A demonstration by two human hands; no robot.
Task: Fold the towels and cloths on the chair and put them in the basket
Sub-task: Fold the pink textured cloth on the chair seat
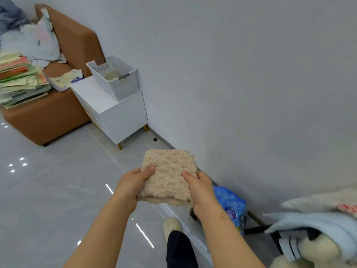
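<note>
A folded beige fluffy towel (168,176) is held in the air in front of me, above the floor. My left hand (133,185) grips its left edge, thumb on top. Its right edge is gripped the same way by my right hand (201,190). The white perforated basket (114,78) stands on a white cabinet (116,115) farther ahead to the left, with something pale lying in its bottom. At the bottom right, a chair (278,235) carries a light blue cloth (318,223) and cream fluffy cloths (313,252).
A brown sofa (50,117) at the left holds stacked papers (21,82) and a pale bag. A blue plastic packet (230,206) lies by the wall near my right hand. My foot (172,227) stands on the glossy grey floor tiles. The white wall runs along the right.
</note>
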